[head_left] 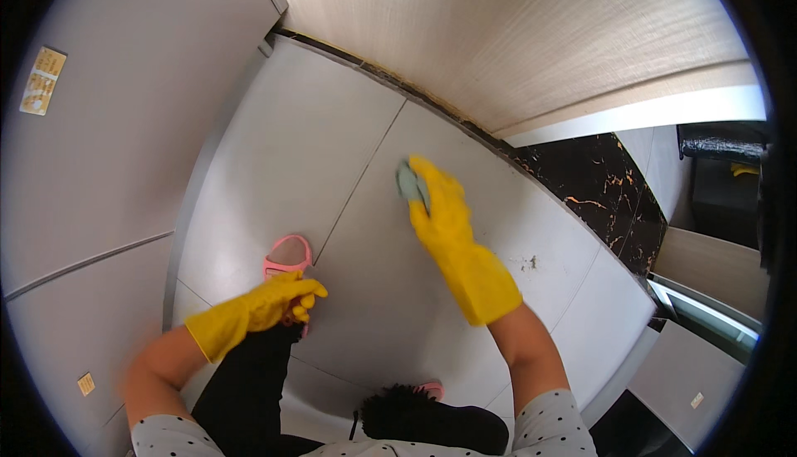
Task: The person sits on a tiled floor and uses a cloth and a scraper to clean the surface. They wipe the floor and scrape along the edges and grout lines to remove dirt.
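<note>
Both my hands wear long yellow rubber gloves. My right hand [442,208] reaches out over the light grey tiled floor [349,133], closed on a folded grey-green cloth [412,185]. The cloth sits at the fingertips, against a tile to the right of a dark joint line; much of it is hidden under the glove. My left hand [286,298] hangs beside my bent knee, just below a pink shoe [288,255]. Its fingers are loosely bent and somewhat apart, and I see nothing held in them.
A patch of dark specks [529,263] lies on the floor right of my right forearm. Along the far side run a pale wood-grain door [498,34] and a black marble threshold [594,183]. Grey cabinet fronts [108,150] rise at left. Another pink shoe [431,390] is partly hidden below me.
</note>
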